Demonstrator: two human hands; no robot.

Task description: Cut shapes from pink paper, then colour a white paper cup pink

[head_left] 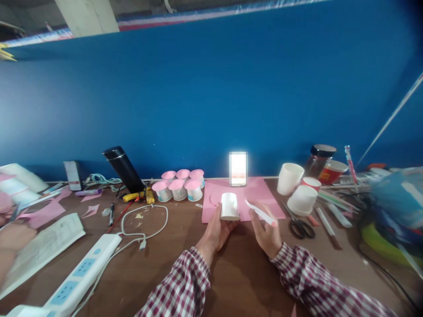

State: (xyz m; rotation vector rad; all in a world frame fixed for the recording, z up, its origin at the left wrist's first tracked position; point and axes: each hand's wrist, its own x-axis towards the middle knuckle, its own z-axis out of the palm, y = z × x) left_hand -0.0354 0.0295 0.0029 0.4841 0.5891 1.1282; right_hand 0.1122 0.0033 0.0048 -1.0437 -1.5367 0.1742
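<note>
My left hand [215, 231] is closed around a white paper cup [228, 207], held over the near edge of a pink sheet of paper [211, 211]. In my right hand [267, 235] is a white marker [261, 212] with a pink end, gripped between thumb and fingers. Its other end points up and left toward the cup, and a gap separates the two. Behind the cup, a phone [238, 169] with a bright, blurred screen stands upright at the sheet's back edge.
Several pink-topped paper cups [178, 190] stand left of the sheet. To the right are white cups [290, 178], black scissors [301, 229] and more markers [325, 221]. A power strip [82, 268], cables and another person's hand [16, 240] are at left.
</note>
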